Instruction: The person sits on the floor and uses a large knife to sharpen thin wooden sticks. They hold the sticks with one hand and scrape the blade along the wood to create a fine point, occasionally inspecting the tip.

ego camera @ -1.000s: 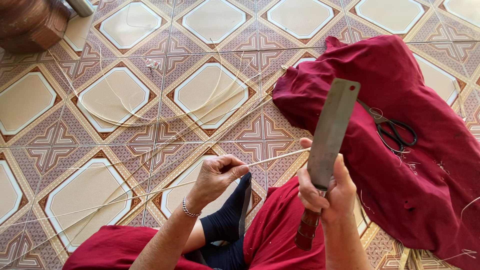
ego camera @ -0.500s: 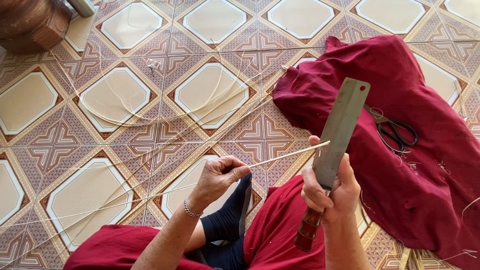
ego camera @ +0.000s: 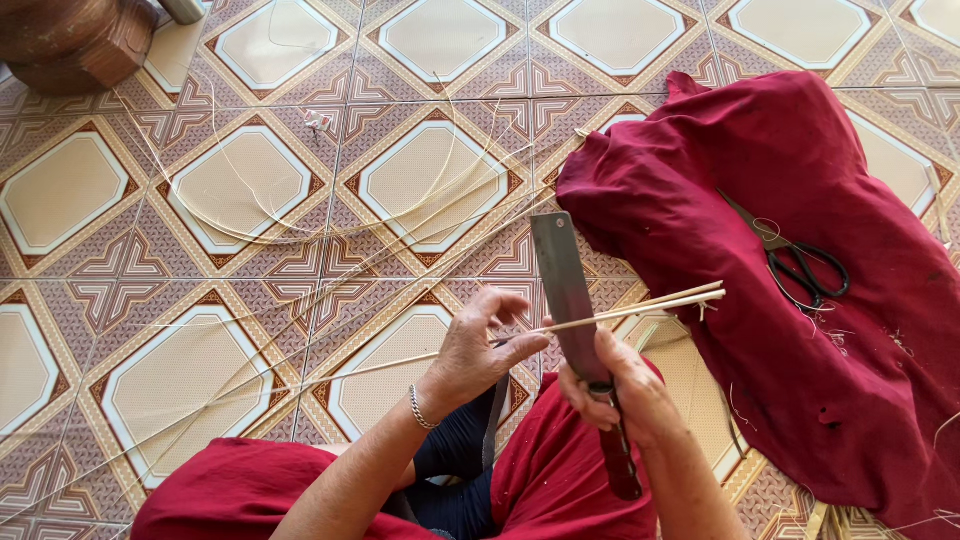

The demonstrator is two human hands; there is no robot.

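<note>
Holding: right hand (ego camera: 625,395) wraps cleaver (ego camera: 566,295), blade pointing up-away
Pinching: left hand (ego camera: 480,345) grips cane strip (ego camera: 640,307) beside blade
Axis: strip runs left-right, across blade
Nearer: left hand

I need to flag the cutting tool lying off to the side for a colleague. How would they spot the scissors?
Look to the big dark red cloth spread over the patterned tiled floor, beside the right hand. The scissors lie on top of it, shut: black looped handles, grey blades, unlike the broad flat knife held upright.
</note>
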